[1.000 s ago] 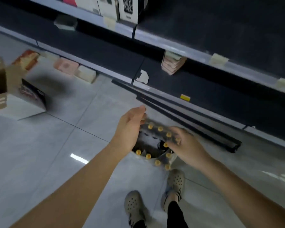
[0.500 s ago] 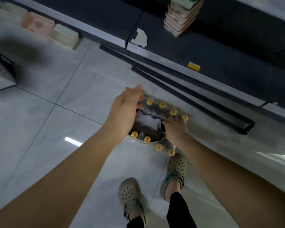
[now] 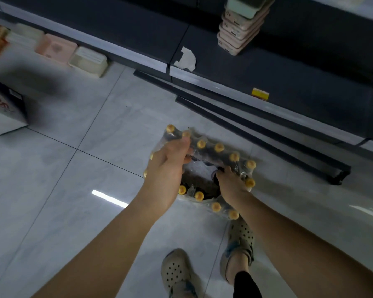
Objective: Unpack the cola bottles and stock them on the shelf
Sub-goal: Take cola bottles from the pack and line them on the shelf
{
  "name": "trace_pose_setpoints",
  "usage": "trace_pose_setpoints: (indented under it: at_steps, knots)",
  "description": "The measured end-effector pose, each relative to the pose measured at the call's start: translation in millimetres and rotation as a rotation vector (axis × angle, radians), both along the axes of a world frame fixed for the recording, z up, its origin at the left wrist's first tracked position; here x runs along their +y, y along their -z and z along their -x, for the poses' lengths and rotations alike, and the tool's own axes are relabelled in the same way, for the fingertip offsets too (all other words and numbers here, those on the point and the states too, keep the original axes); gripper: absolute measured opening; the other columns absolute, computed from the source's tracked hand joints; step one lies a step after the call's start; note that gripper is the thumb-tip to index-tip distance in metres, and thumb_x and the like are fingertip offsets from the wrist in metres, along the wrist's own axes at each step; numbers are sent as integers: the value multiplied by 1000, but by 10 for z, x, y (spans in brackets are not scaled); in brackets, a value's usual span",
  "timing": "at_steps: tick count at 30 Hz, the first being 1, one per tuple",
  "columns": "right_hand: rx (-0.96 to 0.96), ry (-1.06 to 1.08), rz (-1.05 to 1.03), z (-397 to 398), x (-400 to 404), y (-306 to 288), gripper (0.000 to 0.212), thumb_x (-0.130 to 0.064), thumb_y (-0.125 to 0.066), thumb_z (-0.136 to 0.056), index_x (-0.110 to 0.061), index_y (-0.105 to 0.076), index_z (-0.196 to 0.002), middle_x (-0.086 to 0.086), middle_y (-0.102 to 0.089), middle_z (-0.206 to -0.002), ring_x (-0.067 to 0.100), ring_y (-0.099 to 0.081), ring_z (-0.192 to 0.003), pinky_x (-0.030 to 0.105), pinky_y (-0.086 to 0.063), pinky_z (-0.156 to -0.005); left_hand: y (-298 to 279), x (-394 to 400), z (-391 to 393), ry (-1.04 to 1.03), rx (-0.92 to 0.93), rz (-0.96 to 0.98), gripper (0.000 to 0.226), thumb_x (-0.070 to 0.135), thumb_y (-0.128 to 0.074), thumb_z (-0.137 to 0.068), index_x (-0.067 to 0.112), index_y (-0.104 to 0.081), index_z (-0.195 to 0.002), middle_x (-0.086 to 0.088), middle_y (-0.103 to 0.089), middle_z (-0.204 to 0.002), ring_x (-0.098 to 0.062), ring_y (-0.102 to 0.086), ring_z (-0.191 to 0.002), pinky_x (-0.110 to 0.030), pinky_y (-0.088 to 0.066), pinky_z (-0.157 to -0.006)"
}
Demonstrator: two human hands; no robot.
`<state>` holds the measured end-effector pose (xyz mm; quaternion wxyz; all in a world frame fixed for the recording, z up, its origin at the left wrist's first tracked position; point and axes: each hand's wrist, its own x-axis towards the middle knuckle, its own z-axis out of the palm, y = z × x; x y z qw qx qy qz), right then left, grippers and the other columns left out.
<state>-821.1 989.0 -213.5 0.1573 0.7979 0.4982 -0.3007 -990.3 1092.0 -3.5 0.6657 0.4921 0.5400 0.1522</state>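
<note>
- The shrink-wrapped pack of cola bottles stands on the floor, directly under both hands, its long axis parallel to the shelf.
- The left hand is closed on the far row's wrap.
- The right hand reaches into the opened middle; its grip I cannot tell.

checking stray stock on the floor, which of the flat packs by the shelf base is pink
The pink pack, middle of the floor row; the cream pack lies to its right, a blurred whitish one to its left.

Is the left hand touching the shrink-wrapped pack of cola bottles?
Touching. The head view shows the left hand lying on the pack of cola bottles, fingers curled over the plastic wrap at its far left corner, with no gap visible.
</note>
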Motion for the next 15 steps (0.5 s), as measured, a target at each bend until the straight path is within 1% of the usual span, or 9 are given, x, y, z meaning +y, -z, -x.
trace_pose_setpoints:
  at_steps: [3, 5, 7, 9, 11, 13, 14, 15]
  knots:
    - [61, 35, -122, 29, -30, -55, 35, -2, -56, -96, -12, -63, -129, 14, -41, -146, 38, -50, -132, 43, -48, -107, 14, -53, 19, -6, 11, 10, 36, 47, -50, -103, 22, -67, -122, 2, -72, -118, -14, -68, -109, -44, -50, -106]
    - [116, 80, -186, 65, -73, -192, 31, -9, -61, -94, -13, -63, -126, 13, -41, -142, 37, -54, -125, 42, -51, -97, 8, -78, 19, -7, 13, 11, 30, 37, -49, -105, 21, -66, -124, 1, -71, -119, -14, -68, -109, -42, -51, -105]
    - [180, 102, -254, 105, -157, -423, 30, -14, -63, -95, -14, -63, -125, 10, -43, -133, 32, -58, -115, 34, -47, -87, -45, -115, 4, 3, 9, 16, 25, 29, -48, -106, 22, -67, -121, 0, -71, -119, -15, -67, -110, -39, -51, -102]
    - [252, 109, -355, 123, -230, -755, 30, -16, -66, -94, -16, -66, -124, 4, -44, -123, 26, -60, -102, 25, -39, -81, -125, -109, -25, 19, -7, 5, 21, 21, -50, -105, 25, -68, -115, 2, -71, -118, -16, -67, -112, -36, -51, -101]
    - [329, 108, -457, 148, -281, -1166, 28, -15, -70, -92, -18, -69, -120, -2, -42, -115, 18, -58, -91, 20, -40, -77, -202, -88, -37, 26, -16, -26, 24, 9, -54, -102, 25, -70, -110, 2, -72, -112, -13, -66, -110, -33, -49, -99]
    - [380, 107, -540, 170, -319, -1671, 25, -19, -72, -93, -21, -69, -117, -4, -42, -113, 10, -54, -88, 17, -42, -74, -330, -73, -41, 52, -19, -61, 33, -1, -55, -99, 28, -70, -103, 5, -73, -102, -6, -66, -100, -25, -50, -94]
    - [406, 117, -580, 183, -334, -1932, 23, -22, -72, -93, -24, -68, -116, -7, -42, -113, 6, -53, -90, 15, -43, -74, -398, -81, -38, 78, -23, -71, 39, -6, -55, -97, 30, -70, -99, 11, -74, -96, -2, -67, -97, -21, -50, -92]
    - [433, 132, -623, 199, -332, -2212, 22, -24, -71, -93, -26, -66, -115, -11, -42, -113, 3, -54, -93, 14, -45, -76, -454, -86, -20, 108, -18, -69, 45, -11, -56, -94, 31, -70, -99, 14, -75, -96, 0, -68, -99, -19, -51, -93]
